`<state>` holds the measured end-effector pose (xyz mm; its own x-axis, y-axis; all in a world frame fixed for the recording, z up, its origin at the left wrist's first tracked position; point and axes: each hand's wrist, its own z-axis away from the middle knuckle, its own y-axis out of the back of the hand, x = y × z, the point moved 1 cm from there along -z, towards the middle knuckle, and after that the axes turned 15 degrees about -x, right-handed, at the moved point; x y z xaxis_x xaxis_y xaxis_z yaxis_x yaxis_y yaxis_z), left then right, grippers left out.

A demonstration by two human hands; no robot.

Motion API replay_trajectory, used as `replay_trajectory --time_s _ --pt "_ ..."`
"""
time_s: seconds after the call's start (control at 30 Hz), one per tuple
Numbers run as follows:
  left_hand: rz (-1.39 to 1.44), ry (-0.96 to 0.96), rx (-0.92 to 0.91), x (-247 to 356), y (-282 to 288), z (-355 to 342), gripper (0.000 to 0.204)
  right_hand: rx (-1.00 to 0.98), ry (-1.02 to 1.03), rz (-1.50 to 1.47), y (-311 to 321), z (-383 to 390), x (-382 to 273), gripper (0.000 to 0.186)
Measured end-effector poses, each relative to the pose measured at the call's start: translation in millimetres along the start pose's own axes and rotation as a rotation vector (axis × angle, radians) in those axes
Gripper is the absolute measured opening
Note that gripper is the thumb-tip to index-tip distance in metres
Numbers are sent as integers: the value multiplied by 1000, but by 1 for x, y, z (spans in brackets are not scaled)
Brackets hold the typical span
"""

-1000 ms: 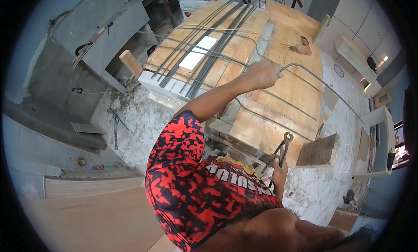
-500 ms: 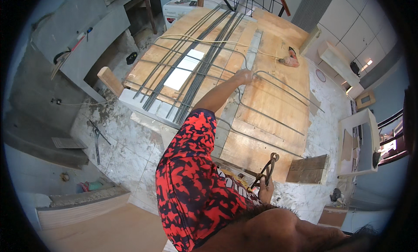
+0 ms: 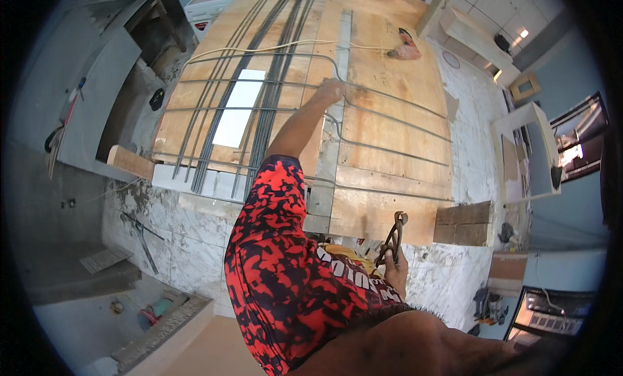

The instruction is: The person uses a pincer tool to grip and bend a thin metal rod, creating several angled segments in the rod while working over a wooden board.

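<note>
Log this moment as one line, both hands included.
Left hand: on bent rod | Right hand: holding pincers | Nearby: straight rods, white panel | Beyond: orange power tool on plywood

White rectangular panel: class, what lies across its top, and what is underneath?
Two thin steel bars cross over the panel. Whatever is directly underneath it is covered and cannot be seen.

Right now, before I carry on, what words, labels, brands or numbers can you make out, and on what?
Red-and-black patterned shirt: bold white lettering, partly hidden by folds; not transcribed.
White appliance: red label, too small to read.
Orange-red power tool: any marking too small to tell.
Pincers and bent steel rods: no lettering visible.
</note>
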<state>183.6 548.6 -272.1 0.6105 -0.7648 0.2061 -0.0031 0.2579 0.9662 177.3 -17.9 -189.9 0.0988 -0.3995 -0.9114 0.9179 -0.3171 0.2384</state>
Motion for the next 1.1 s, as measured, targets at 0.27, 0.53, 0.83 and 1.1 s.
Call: replay_trajectory --time_s 0.27,0.53,0.83,1.1 --pt "141 5 -89 -10 29 22 24 32 23 7 -2 -6 -2 29" --pt "137 45 188 -2 32 48 23 76 -89 13 3 3 -9 27" --pt "134 91 241 -12 17 40 23 27 -66 -76 -3 -6 7 29" --pt "231 125 219 -39 7 31 23 -6 -20 58 -1 -13 4 29"
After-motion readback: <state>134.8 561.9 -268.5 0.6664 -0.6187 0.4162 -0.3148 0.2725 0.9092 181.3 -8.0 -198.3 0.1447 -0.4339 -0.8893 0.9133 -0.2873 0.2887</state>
